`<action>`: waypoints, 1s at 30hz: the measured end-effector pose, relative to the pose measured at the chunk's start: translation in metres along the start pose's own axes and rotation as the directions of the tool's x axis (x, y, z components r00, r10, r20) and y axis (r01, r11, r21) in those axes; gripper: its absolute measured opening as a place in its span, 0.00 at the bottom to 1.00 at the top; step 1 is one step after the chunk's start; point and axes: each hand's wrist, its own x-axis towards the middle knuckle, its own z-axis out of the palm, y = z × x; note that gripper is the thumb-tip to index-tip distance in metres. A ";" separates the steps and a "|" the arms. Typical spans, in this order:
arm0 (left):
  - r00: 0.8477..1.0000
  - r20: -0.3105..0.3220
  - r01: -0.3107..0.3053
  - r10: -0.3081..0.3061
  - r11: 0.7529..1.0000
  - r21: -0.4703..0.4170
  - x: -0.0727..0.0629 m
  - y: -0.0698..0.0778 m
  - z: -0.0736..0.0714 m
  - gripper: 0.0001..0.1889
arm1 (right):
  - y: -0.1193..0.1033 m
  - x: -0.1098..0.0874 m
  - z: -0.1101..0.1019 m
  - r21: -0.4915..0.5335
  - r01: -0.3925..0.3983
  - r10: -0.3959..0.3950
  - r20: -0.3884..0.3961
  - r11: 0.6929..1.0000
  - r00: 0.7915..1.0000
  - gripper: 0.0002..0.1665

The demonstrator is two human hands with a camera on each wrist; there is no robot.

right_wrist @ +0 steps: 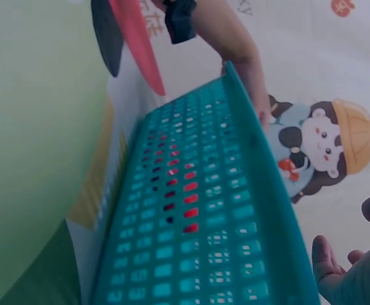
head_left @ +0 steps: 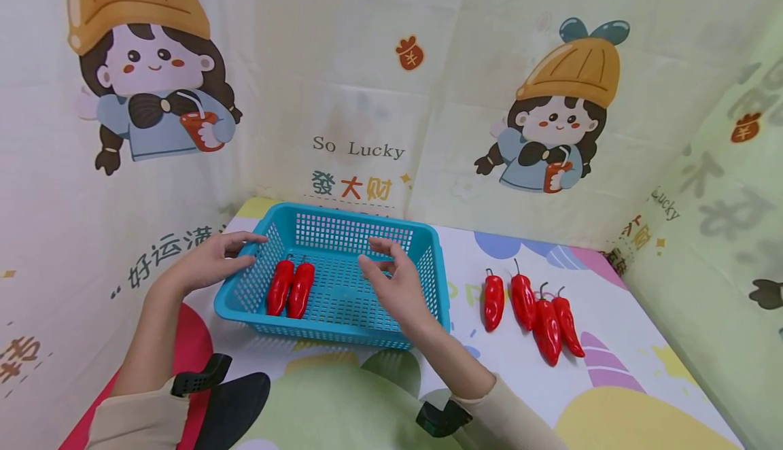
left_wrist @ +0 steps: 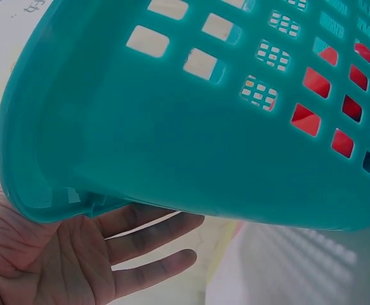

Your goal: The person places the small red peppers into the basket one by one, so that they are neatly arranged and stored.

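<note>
A turquoise plastic basket [head_left: 361, 333] with grid walls sits on the table. Inside it, along the left, two red chili peppers [head_left: 280, 288] lie side by side. My left hand [head_left: 211, 260] is at the basket's left rim, its fingers loosely extended; the left wrist view shows them spread along the outside of the wall. Over the right half of the basket hovers my right hand [head_left: 396, 285], fingers slightly bent and nothing between them. In the right wrist view, that hand's fingertips [right_wrist: 324, 254] appear beyond the rim.
To the right of the basket, several more red chili peppers [head_left: 547, 331] lie on the patterned tablecloth [head_left: 483, 382]. Cloth walls [head_left: 355, 83] with cartoon prints stand close behind the basket and along both sides.
</note>
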 end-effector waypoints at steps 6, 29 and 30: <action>1.000 0.001 0.001 -0.001 1.000 -0.002 -0.001 0.000 0.000 0.33 | -0.001 -0.002 -0.015 0.013 0.025 -0.024 -0.058 1.000 0.998 0.26; 1.000 0.005 0.004 -0.004 1.000 -0.004 0.001 0.000 0.001 0.32 | 0.007 -0.011 -0.077 0.039 -0.098 0.104 -0.265 0.994 0.958 0.29; 1.000 0.006 0.006 -0.006 1.000 -0.007 0.001 0.000 0.001 0.32 | 0.007 -0.011 -0.080 0.040 -0.096 0.104 -0.276 0.995 0.956 0.30</action>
